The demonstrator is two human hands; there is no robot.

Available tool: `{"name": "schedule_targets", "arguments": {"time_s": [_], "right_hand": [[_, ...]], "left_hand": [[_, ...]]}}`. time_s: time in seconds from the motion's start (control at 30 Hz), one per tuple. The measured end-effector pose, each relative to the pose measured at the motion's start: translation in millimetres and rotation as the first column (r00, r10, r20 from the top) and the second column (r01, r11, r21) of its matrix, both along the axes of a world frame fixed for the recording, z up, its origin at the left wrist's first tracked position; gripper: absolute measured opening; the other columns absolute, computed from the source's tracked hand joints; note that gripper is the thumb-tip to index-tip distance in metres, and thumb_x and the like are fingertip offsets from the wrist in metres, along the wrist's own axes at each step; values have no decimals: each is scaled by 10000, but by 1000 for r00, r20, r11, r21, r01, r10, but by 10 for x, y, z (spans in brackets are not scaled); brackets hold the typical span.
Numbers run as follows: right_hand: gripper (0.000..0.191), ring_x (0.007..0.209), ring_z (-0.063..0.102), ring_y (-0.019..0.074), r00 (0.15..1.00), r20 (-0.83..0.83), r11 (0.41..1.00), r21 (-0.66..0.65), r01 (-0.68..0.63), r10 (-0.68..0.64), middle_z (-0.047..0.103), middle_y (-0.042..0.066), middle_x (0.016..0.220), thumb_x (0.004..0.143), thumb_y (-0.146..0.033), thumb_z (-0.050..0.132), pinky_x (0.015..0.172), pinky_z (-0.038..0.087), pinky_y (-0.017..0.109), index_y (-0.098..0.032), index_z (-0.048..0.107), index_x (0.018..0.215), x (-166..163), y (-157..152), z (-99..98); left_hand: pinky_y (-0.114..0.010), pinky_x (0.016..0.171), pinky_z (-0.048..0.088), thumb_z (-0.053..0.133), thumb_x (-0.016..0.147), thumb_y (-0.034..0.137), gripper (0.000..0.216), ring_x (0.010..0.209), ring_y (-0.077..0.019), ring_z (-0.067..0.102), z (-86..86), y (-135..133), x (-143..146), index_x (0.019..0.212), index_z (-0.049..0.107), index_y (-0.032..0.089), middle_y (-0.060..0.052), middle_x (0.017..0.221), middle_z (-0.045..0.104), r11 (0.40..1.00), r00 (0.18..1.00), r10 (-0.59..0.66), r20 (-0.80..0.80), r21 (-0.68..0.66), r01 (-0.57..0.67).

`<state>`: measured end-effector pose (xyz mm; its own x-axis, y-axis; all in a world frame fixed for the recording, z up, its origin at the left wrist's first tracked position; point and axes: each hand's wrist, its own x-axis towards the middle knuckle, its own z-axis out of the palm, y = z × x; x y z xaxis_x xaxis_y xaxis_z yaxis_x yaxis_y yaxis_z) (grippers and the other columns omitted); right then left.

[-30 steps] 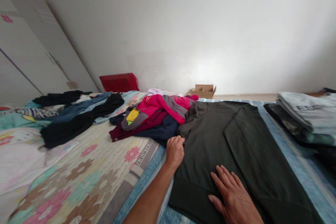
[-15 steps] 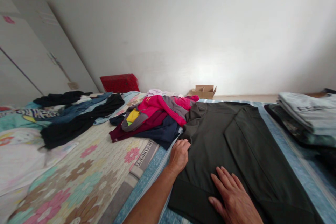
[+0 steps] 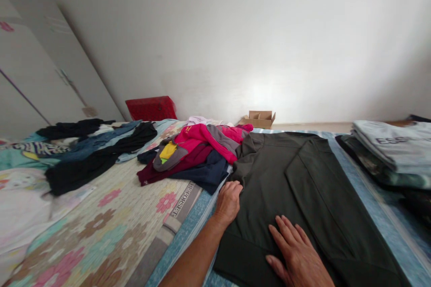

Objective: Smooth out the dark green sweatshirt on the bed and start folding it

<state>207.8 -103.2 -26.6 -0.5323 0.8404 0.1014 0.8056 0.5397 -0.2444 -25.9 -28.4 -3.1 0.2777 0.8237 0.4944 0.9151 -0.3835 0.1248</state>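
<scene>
A dark olive long-sleeved top (image 3: 269,179) lies spread on the bed, its right sleeve folded down across the body. My left hand (image 3: 229,199) grips the left edge of the top near the bunched sleeve, fingers curled round the cloth. My right hand (image 3: 296,249) rests flat on the lower part of the top, fingers spread. Just beyond my left hand lies a heap with a pink and grey jacket (image 3: 198,136), a maroon garment (image 3: 180,163) and a navy one (image 3: 205,172).
To the right stands a stack of folded clothes (image 3: 387,148). Loose clothes, among them black trousers (image 3: 101,157), lie at the left on the flowered bedspread (image 3: 134,219). Against the wall are a red case (image 3: 151,108) and an open cardboard box (image 3: 261,119).
The whole view has shifted slightly. Both hands keep their places on the olive top, which lies as before.
</scene>
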Motion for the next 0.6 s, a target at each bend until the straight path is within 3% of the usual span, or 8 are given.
{"name": "schedule_targets", "arguments": {"time_s": [0.3,0.6], "right_hand": [[570,1294,338,330,1000,16,1000,4,1,-1,342,115,1414,857,-538,445,1018,358,520,-211,491,1322,-3,7,-25],[568,1263,402,342,998,-46,994,106,-24,29,420,122,1383,831,-551,483,976,398,503,-217,537,1288,-9,70,-251]], "left_hand": [[-379,852,485,353,732,25,377,959,-215,554,15,2,-23,1002,590,137,-102,981,626,998,999,26,19,53,-27],[-412,938,455,430,687,33,448,1059,-232,514,-17,10,-123,1105,544,145,-99,1125,591,986,985,156,69,54,-160]]}}
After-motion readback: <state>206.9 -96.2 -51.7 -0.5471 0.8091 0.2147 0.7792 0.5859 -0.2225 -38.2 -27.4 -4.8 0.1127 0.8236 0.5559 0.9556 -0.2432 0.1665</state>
